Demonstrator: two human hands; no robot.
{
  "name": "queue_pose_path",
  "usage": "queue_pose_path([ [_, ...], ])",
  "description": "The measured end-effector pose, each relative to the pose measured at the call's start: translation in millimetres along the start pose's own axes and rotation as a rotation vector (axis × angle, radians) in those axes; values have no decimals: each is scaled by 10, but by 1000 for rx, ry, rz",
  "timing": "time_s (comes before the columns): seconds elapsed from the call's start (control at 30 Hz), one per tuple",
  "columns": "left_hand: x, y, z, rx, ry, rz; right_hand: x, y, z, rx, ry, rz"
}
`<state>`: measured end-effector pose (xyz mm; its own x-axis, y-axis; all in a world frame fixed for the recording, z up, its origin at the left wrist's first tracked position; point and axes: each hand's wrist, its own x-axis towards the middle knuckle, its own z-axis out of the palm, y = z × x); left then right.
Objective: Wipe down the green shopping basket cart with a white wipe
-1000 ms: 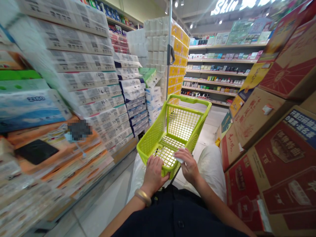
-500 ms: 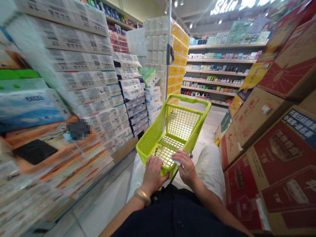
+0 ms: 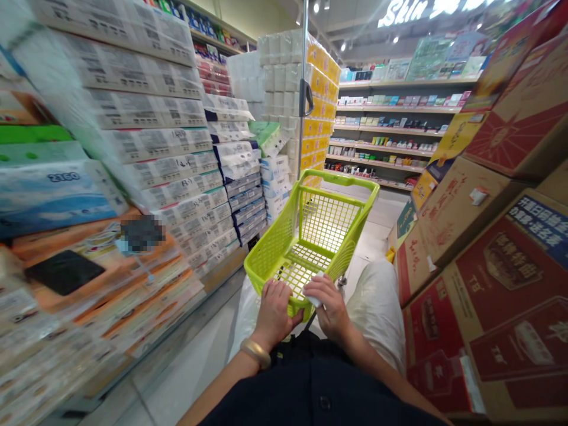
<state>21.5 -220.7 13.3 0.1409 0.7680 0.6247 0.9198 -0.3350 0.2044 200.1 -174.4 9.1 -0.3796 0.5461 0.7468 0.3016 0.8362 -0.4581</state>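
Head view shows the right hand (image 3: 329, 309) nearer a small white slip (image 3: 314, 300), pinching it slantwise between closed fingers just above the near rim (image 3: 296, 310) of a lime-green shopping basket (image 3: 271, 254), left hand (image 3: 275, 313) resting there, fingers apart
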Motion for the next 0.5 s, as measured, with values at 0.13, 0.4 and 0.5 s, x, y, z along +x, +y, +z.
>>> queue_pose_path([
  [0.13,-9,-10,-13,2,-1,4,31,33,-51,-2,-52,-41],
  [0.4,-5,14,0,-8,-9,-5,86,107,-34,-5,124,76],
  [0.5,-8,-9,-12,-9,-12,11,-42,-69,25,12,1,-1],
])
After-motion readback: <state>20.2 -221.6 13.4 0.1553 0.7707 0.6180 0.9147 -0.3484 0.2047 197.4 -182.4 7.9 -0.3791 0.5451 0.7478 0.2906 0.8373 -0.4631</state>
